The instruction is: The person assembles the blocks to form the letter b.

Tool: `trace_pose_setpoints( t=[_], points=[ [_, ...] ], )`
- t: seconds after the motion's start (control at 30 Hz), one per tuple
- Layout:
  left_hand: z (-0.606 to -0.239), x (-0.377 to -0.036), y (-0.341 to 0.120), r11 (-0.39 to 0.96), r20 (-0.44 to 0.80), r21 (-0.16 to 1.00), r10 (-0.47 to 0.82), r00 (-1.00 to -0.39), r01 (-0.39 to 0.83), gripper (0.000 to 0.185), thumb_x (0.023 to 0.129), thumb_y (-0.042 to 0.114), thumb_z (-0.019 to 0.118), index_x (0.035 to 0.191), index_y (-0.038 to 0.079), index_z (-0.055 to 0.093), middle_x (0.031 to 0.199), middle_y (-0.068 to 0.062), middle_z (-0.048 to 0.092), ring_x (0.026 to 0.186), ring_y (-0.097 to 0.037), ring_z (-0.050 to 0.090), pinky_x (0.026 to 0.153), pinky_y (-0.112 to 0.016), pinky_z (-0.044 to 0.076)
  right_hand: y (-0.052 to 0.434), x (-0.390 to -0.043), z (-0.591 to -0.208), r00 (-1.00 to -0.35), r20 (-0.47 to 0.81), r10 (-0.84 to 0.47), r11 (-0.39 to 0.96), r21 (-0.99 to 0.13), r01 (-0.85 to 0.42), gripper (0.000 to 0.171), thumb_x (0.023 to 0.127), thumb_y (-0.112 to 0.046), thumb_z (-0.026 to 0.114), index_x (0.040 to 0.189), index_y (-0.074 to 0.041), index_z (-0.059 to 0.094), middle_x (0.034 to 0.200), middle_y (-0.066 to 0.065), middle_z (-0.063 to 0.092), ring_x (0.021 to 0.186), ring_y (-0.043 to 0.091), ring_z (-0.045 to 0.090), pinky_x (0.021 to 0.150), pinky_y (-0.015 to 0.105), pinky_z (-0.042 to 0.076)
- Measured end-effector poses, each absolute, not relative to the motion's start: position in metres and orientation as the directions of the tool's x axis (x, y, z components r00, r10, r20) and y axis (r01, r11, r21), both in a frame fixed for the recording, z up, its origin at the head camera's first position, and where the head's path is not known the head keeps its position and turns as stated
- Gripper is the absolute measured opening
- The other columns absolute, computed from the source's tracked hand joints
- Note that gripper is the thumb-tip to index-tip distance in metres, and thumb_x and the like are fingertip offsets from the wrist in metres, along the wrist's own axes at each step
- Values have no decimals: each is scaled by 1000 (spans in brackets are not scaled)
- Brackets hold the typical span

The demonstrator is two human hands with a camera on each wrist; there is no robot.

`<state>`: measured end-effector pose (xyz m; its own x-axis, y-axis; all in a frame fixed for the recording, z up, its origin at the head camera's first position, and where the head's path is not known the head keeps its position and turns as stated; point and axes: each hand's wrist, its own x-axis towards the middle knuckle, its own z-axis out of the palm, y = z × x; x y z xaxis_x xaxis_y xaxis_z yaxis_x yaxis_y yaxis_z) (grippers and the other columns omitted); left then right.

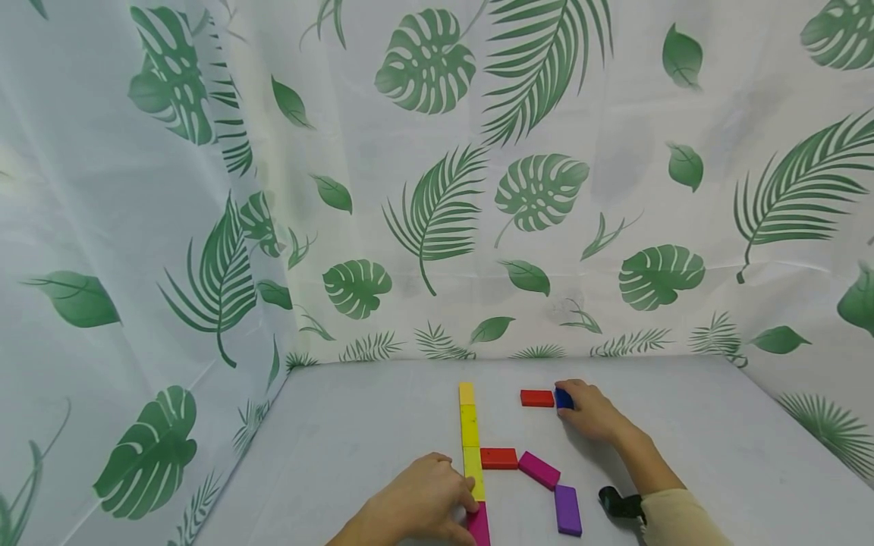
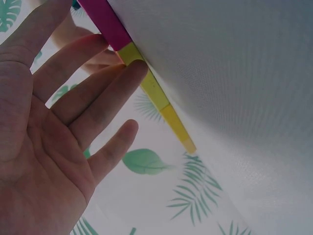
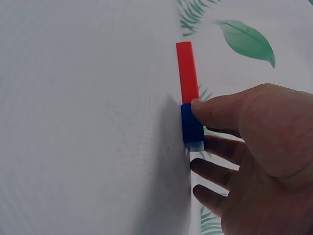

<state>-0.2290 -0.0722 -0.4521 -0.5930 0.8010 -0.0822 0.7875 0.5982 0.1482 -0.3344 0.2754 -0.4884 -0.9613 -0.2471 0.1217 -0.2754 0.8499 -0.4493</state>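
Observation:
My right hand (image 1: 592, 409) pinches a dark blue block (image 3: 192, 122) between thumb and fingers. One end of that block meets a red block (image 3: 187, 71) lying to its left in the head view. My left hand (image 1: 419, 500) has its fingers fairly straight, with fingertips along the left side of a column of blocks. Under those fingertips, a magenta block (image 1: 479, 523) joins a yellow block (image 1: 473, 474) end to end. Two more yellow blocks, a middle one (image 1: 469, 425) and a far one (image 1: 466, 393), continue the column away from me.
From the column, another red block (image 1: 499, 459) runs right, followed by a slanted magenta-pink block (image 1: 539, 470) and a purple block (image 1: 568, 510), curving toward me. A black object (image 1: 617, 502) is at my right wrist. Leaf-printed white curtains (image 1: 532, 318) border the white table (image 1: 369, 425).

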Motion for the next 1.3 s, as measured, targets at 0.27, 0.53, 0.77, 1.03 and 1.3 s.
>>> trace_pose_setpoints(
  t=[0.27, 0.53, 0.77, 1.03, 1.3],
  points=[
    [-453, -229, -72, 596, -75, 151, 802, -592, 788, 37, 83, 56, 83, 115, 36, 81, 75, 21, 60, 64, 5, 48, 103, -33, 53, 279, -328, -486, -958, 135, -251, 871, -400, -285, 49, 97, -13, 70, 140, 6, 57, 140, 33, 55, 128, 55, 52, 104, 71, 44],
    [-452, -229, -73, 592, -72, 136, 805, -588, 794, 37, 84, 57, 82, 115, 36, 81, 70, 20, 53, 59, 3, 45, 102, -32, 53, 282, -327, -483, -968, 101, -231, 894, -371, -252, 48, 93, -22, 76, 133, 1, 65, 129, 26, 61, 118, 45, 61, 98, 66, 52],
    [-451, -229, -73, 591, -73, 125, 806, -587, 797, 38, 83, 57, 82, 115, 37, 81, 75, 21, 59, 61, 5, 48, 103, -32, 53, 281, -325, -478, -965, 86, -247, 900, -350, -261, 51, 86, -28, 85, 124, 2, 70, 121, 22, 65, 108, 36, 64, 94, 59, 57],
    [-453, -230, -72, 591, -69, 141, 806, -587, 794, 38, 83, 57, 82, 115, 36, 81, 83, 22, 68, 65, 6, 49, 103, -33, 54, 281, -320, -472, -969, 35, -243, 911, -335, -240, 55, 83, -29, 87, 124, 3, 70, 126, 22, 68, 114, 40, 65, 97, 59, 56],
    [-452, -229, -73, 594, -72, 144, 804, -590, 792, 37, 84, 56, 82, 115, 36, 81, 72, 21, 57, 59, 4, 46, 102, -32, 53, 282, -317, -469, -965, -29, -259, 907, -351, -233, 53, 79, -35, 90, 122, -8, 74, 118, 12, 70, 107, 31, 64, 92, 59, 58]
  ],
)
